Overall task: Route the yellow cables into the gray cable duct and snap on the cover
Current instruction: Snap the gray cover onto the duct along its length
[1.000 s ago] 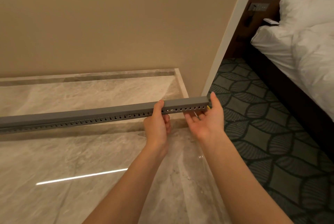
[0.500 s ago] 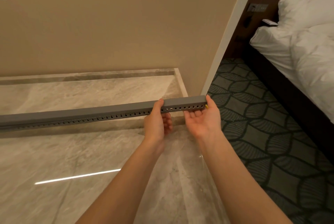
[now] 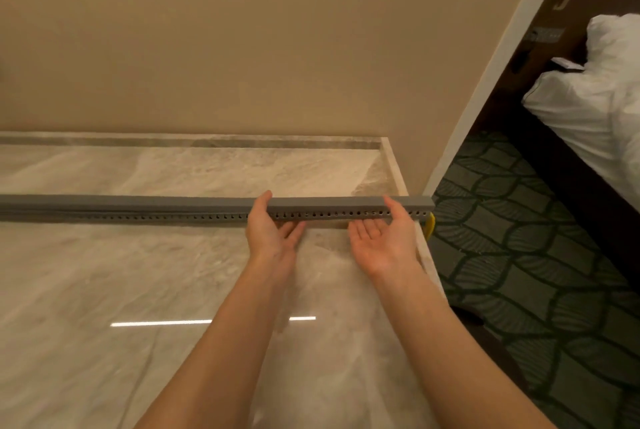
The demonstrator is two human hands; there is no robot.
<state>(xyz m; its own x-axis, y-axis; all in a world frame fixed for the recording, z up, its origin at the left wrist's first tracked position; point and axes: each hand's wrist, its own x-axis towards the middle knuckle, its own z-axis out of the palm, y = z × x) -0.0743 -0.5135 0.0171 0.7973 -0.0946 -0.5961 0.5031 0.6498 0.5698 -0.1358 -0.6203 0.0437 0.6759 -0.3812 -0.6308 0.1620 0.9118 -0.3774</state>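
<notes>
Centrally, left hand (image 3: 270,229) and right hand (image 3: 384,243): each grip pinches the long gray perforated plastic cable duct (image 3: 138,207).

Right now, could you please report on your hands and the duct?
Left hand and right hand holding duct near its right end, thumbs on top. Cover looks on. Yellow cable sticks out right end. Nothing blocking.

Long grey plastic cable duct (image 3: 173,206), square in section, ran level from the left frame edge to its right end. The near side face carried one row of small holes along its whole length. The top face was smooth and closed. A short yellow cable end (image 3: 430,224) hung below the right end. Left hand (image 3: 272,234) and right hand (image 3: 384,241) gripped the right portion, thumbs on top.
</notes>
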